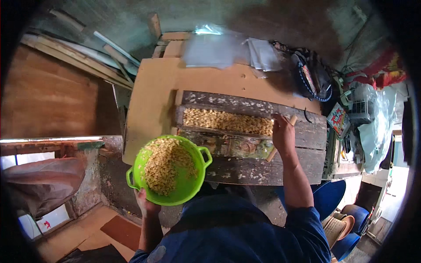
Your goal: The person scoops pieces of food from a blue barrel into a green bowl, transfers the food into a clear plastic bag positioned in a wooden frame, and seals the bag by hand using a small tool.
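My left hand (147,204) grips the lower left rim of a bright green two-handled plastic basin (199,177), tilted beside the table's front edge. Inside it are many small, pale tan pieces (164,168), like shelled nuts. The same kind of pieces fill a long, narrow trough in a dark wooden board (210,98). At the trough's right end is my right hand (283,131), palm down, its fingers curled in together; what they hold, if anything, is hidden. A round wooden stick (271,154) passes slantwise beneath this hand and wrist.
Clear plastic bags (210,52) lie at the back of the tan tabletop (149,96). A black bag (313,76) sits at the far right. Boards (74,57) lean at the left. Blue barrels (346,245) stand on the floor at lower right.
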Tool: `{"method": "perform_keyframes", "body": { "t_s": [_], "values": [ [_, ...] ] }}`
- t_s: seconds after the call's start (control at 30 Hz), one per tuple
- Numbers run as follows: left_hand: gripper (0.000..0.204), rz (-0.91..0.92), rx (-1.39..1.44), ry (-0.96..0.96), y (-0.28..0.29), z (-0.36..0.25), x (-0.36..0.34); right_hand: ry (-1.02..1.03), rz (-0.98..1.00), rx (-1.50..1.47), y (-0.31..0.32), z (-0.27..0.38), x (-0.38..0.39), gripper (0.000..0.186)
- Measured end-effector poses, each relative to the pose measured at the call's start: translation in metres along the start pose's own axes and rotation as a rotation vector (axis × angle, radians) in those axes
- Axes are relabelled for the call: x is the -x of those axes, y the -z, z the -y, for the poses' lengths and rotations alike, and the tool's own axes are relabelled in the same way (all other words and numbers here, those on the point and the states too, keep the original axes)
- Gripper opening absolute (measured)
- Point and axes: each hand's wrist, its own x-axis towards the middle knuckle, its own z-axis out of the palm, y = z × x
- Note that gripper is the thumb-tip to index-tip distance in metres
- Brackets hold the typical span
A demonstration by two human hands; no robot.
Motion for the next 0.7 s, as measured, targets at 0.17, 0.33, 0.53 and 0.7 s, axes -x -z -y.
{"method": "perform_keyframes", "body": {
  "t_s": [0.17,0.33,0.53,0.7],
  "values": [
    [0.073,-0.057,-0.054,-0.156,0.029,-0.029,-0.013,0.101,-0.139,0.154,-0.005,0.032,0.007,0.02],
    [0.068,-0.084,-0.042,-0.151,0.055,-0.036,-0.031,0.07,-0.166,0.001,-0.02,0.064,0.027,0.021],
    [0.062,-0.048,-0.006,-0.188,0.07,-0.021,-0.072,-0.003,-0.098,0.054,-0.032,0.077,0.021,0.026],
    [0.057,-0.048,0.133,-0.189,0.079,0.0,-0.105,-0.06,-0.008,0.118,-0.035,0.082,0.02,0.026]
  ]
}}
